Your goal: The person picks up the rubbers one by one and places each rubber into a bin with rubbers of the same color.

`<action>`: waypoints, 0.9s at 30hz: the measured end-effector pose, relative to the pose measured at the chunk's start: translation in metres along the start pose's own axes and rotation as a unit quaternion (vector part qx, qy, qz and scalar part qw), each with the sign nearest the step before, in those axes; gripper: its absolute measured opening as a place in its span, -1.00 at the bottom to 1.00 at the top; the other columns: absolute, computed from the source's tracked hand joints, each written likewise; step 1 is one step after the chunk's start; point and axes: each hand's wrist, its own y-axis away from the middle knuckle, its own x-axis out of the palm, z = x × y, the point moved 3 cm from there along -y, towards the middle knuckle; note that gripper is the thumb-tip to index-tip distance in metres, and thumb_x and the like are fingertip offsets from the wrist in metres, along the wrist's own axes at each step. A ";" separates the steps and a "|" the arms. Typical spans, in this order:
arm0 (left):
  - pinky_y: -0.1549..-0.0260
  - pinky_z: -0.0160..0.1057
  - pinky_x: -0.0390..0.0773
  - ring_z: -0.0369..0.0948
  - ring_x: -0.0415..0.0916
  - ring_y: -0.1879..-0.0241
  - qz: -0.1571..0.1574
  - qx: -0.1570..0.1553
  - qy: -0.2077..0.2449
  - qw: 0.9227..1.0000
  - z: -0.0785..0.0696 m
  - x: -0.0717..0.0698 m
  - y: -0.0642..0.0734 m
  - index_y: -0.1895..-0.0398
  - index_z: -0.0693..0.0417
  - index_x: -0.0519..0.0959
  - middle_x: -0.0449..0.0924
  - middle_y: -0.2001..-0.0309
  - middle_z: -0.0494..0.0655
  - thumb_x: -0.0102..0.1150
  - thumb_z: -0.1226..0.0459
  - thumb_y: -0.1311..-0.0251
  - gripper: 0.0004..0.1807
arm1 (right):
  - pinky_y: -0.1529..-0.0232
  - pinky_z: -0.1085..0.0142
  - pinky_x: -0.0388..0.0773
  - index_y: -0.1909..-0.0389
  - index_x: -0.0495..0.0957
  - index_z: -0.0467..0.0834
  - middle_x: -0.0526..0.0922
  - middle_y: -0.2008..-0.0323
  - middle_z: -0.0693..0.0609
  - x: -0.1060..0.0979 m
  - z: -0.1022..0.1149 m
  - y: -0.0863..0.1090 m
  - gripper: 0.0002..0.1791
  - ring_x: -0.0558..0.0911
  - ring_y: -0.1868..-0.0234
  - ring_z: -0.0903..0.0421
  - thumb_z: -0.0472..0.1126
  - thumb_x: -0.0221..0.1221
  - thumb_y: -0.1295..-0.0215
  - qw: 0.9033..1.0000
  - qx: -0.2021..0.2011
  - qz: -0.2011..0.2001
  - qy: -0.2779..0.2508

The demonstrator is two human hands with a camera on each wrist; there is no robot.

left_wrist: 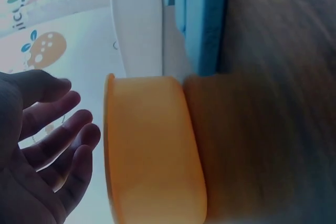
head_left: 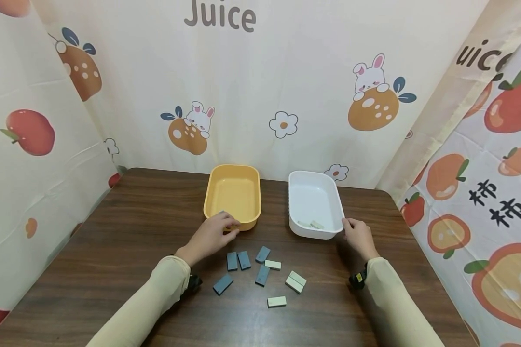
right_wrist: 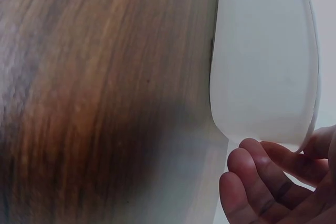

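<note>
A yellow plastic bin (head_left: pixel 234 193) stands at the back of the table, its inside mostly in view. My left hand (head_left: pixel 212 233) hovers at its front edge, fingers loosely bent and apart. In the left wrist view that hand (left_wrist: pixel 50 145) holds nothing and sits beside the bin's rim. To the right is a white plastic bin (head_left: pixel 314 197) with pale green blocks (head_left: pixel 316 225) in its near end. My right hand (head_left: pixel 358 236) pinches the rim at its front right corner; the right wrist view shows thumb and forefinger (right_wrist: pixel 294 161) on that rim.
Several blue-grey rectangular blocks (head_left: pixel 262 275) lie in front of the bins. Among and to the right of them are several pale green blocks (head_left: pixel 277 302), two of them side by side. Behind the wooden table (head_left: pixel 126 231) hangs a printed curtain (head_left: pixel 252 72).
</note>
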 end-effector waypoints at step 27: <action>0.03 -0.14 0.52 -0.20 0.48 0.05 0.199 0.051 -0.017 0.978 -0.016 0.037 0.010 -0.01 -0.03 0.66 0.56 0.03 -0.16 0.27 0.10 -0.22 -0.67 | 0.38 0.32 0.45 -0.07 0.54 -0.38 0.67 0.41 -0.23 0.001 0.002 0.002 -0.46 0.60 0.44 0.12 -0.03 -0.20 -0.54 1.000 0.008 0.002 -0.009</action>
